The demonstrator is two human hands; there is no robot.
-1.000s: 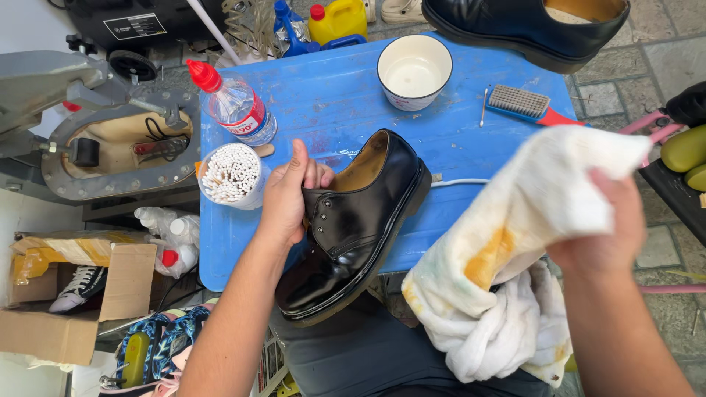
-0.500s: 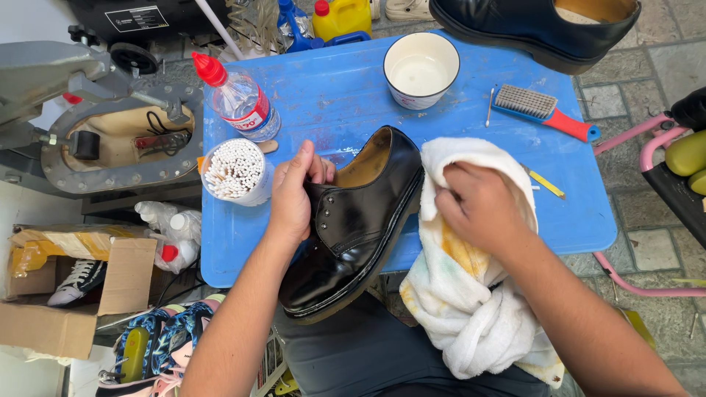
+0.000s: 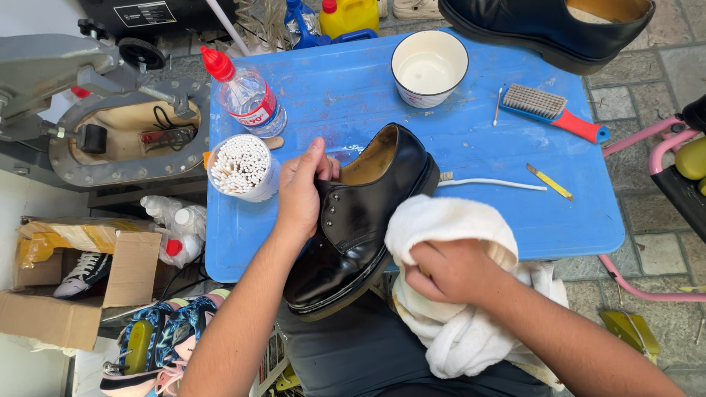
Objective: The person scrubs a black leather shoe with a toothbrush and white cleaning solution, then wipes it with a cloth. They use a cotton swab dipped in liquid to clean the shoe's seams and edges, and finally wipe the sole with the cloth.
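Noted at the far left corner of the blue table (image 3: 471,198): a clear plastic bottle (image 3: 246,95) with a red pointed cap and a red-and-white label band, lying tilted. Just nearer along the left edge: a white cup of cotton swabs (image 3: 241,167), upright, packed full. At the far edge, centre: a white round bowl (image 3: 429,68), upright. To its right: a brush (image 3: 553,110) with a red handle and pale bristles, lying flat. Toward the middle right: a thin white stick (image 3: 491,183) and a small yellow strip (image 3: 550,181), lying flat and apart. Over the far right corner: a second black shoe (image 3: 544,26), partly cut off by the frame. Beyond the far edge: a yellow jug (image 3: 359,15) with a red cap. On the floor left of the table: an open cardboard box (image 3: 73,279), flaps raised, with a white sneaker (image 3: 81,273) inside; white bottles (image 3: 180,220) beside it. Left hand (image 3: 301,195) closed around the collar of the black leather shoe (image 3: 360,220), thumb up at the opening, fingers tucked inside. Shoe held tilted over the near edge of the table, toe toward the person's lap, heel over the table. Right hand (image 3: 448,272) clenched on a bunched white cloth (image 3: 456,294), with the cloth pressed against the side of the shoe.
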